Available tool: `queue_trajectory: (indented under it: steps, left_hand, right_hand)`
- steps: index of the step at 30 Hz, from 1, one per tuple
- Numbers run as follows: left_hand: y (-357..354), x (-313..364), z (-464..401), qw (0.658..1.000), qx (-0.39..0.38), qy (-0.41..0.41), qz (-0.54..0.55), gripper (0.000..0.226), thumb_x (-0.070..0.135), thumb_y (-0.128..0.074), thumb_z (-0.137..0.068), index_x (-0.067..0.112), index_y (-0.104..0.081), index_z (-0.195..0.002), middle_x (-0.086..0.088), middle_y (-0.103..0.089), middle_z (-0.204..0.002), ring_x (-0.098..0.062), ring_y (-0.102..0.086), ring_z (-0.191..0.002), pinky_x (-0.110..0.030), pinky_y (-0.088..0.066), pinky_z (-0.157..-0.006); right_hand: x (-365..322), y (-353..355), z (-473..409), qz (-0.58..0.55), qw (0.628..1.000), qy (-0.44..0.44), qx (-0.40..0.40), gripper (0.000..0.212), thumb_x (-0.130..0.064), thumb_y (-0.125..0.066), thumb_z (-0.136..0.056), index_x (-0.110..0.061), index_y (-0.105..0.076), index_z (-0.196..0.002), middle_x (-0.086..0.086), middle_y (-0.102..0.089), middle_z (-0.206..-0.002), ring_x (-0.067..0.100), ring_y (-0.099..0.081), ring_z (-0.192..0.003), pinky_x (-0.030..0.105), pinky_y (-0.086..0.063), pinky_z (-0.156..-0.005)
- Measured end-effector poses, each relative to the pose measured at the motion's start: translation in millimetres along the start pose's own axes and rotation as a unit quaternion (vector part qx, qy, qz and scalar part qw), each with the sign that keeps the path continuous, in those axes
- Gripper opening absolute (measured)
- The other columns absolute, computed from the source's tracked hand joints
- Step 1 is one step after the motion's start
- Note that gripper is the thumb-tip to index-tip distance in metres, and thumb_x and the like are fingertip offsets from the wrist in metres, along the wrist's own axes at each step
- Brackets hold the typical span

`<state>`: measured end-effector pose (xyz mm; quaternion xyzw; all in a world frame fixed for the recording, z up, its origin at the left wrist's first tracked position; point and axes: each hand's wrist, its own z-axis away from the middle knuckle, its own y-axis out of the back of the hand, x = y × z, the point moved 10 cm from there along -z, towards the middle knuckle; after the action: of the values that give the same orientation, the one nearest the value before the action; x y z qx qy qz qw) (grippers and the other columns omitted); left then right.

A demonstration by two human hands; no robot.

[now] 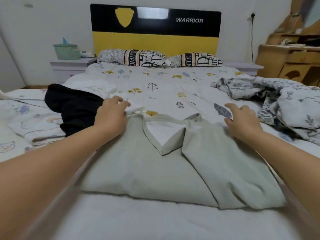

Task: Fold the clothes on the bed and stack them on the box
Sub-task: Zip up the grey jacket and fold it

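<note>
A grey-green shirt [155, 170] lies flat on the bed [155, 226], its sides folded inward, collar toward the headboard [155, 30]. The left hand [110, 115] rests at its left shoulder, fingers curled on white cloth [126, 99]. The right hand [242, 122] hovers loosely spread over the right shoulder. A black garment [72, 108] lies just left.

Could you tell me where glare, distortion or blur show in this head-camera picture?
Head view: window glare on the glossy black headboard; wide-angle lens bows the forearms and bed edges outward; left hand and right hand slightly soft at the fingertips; the grey garment evenly lit, with faint shadows.
</note>
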<state>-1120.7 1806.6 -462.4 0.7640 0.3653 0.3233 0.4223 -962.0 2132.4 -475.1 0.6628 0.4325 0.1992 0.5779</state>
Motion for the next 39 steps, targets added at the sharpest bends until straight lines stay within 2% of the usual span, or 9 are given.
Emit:
queue_trajectory:
  steps: [4, 6, 9, 15, 21, 26, 29, 33, 39]
  left_hand:
    - [-38, 62, -1, 0.971, -0.141, -0.188, -0.048, 0.049, 0.008, -0.039, -0.094, 0.03, -0.043, -0.139, 0.006, -0.027, -0.153, -0.019, -0.019, -0.142, -0.036, -0.019, -0.11]
    - [-56, 63, -1, 0.958, -0.198, -0.186, -0.097, 0.038, 0.011, -0.042, -0.094, 0.03, -0.056, -0.123, 0.008, -0.049, -0.137, -0.016, -0.035, -0.132, -0.033, -0.018, -0.106]
    - [-50, 43, -8, 0.971, -0.206, -0.112, -0.045, 0.011, 0.023, -0.05, -0.094, 0.024, -0.062, -0.093, 0.004, -0.061, -0.104, -0.018, -0.052, -0.106, -0.029, -0.03, -0.089]
    - [11, -45, -38, 0.988, -0.002, 0.112, 0.108, 0.024, 0.022, -0.052, -0.094, 0.003, -0.064, -0.101, -0.02, -0.062, -0.11, -0.035, -0.055, -0.103, -0.036, -0.04, -0.082]
    - [6, -39, -34, 0.987, 0.019, 0.131, -0.087, 0.041, 0.039, -0.046, -0.096, 0.002, -0.06, -0.107, -0.022, -0.059, -0.113, -0.038, -0.051, -0.107, -0.038, -0.037, -0.077]
    - [25, 26, -11, 0.996, 0.06, 0.036, -0.054, 0.054, 0.047, -0.03, -0.098, 0.015, -0.037, -0.141, -0.012, -0.028, -0.15, -0.028, -0.021, -0.139, -0.049, -0.017, -0.111]
    - [-6, 63, 12, 0.996, -0.027, -0.068, -0.056, 0.061, 0.054, -0.021, -0.094, 0.027, -0.017, -0.149, 0.0, -0.004, -0.159, -0.019, 0.002, -0.146, -0.051, 0.004, -0.114]
    - [-83, 22, 28, 0.971, -0.216, -0.053, -0.091, 0.065, 0.056, -0.014, -0.094, 0.026, -0.005, -0.15, -0.002, -0.004, -0.159, -0.022, 0.001, -0.146, -0.048, -0.003, -0.116]
    - [-99, 1, 9, 0.966, -0.238, -0.033, -0.09, 0.063, 0.052, -0.015, -0.097, 0.02, -0.007, -0.151, -0.006, -0.009, -0.158, -0.023, -0.004, -0.146, -0.04, -0.007, -0.117]
  right_hand:
    - [-19, -27, 6, 0.111, 0.979, 0.088, -0.147, 0.033, -0.041, -0.045, -0.096, -0.032, -0.057, -0.126, 0.013, -0.043, -0.133, 0.034, -0.035, -0.127, 0.037, -0.036, -0.102]
    - [-19, -32, 9, 0.143, 0.969, 0.097, -0.177, 0.028, -0.042, -0.049, -0.094, -0.026, -0.063, -0.112, 0.01, -0.05, -0.116, 0.03, -0.043, -0.118, 0.031, -0.039, -0.088]
    - [-20, -20, 1, 0.094, 0.979, 0.102, -0.148, 0.031, -0.035, -0.052, -0.094, -0.018, -0.052, -0.069, 0.007, -0.051, -0.088, 0.025, -0.046, -0.089, 0.027, -0.032, -0.07]
    - [29, 26, -30, -0.069, 0.996, -0.046, 0.025, 0.044, -0.03, -0.048, -0.096, -0.008, -0.043, -0.058, 0.011, -0.047, -0.065, 0.029, -0.046, -0.077, 0.032, -0.027, -0.055]
    - [29, -19, -40, -0.008, 0.996, -0.08, -0.046, 0.022, -0.019, -0.058, -0.091, 0.001, -0.065, -0.094, 0.02, -0.064, -0.092, 0.032, -0.055, -0.084, 0.031, -0.04, -0.063]
    - [-12, 9, -31, -0.009, 0.999, -0.023, -0.025, 0.054, -0.036, -0.04, -0.099, -0.005, -0.032, -0.143, 0.021, -0.035, -0.145, 0.038, -0.036, -0.131, 0.041, -0.036, -0.101]
    - [-47, -5, -3, 0.037, 0.992, 0.096, -0.075, 0.075, -0.065, -0.027, -0.087, -0.017, -0.026, -0.146, 0.012, -0.024, -0.152, 0.03, -0.023, -0.139, 0.051, -0.024, -0.109]
    - [-12, -76, 26, 0.138, 0.958, 0.072, -0.242, 0.069, -0.066, -0.016, -0.091, -0.032, -0.004, -0.15, -0.004, 0.002, -0.159, 0.021, 0.002, -0.146, 0.057, -0.005, -0.113]
    - [7, -82, 26, 0.08, 0.969, 0.034, -0.232, 0.064, -0.057, -0.016, -0.096, -0.028, 0.002, -0.151, -0.003, 0.008, -0.159, 0.02, 0.007, -0.147, 0.052, 0.0, -0.115]
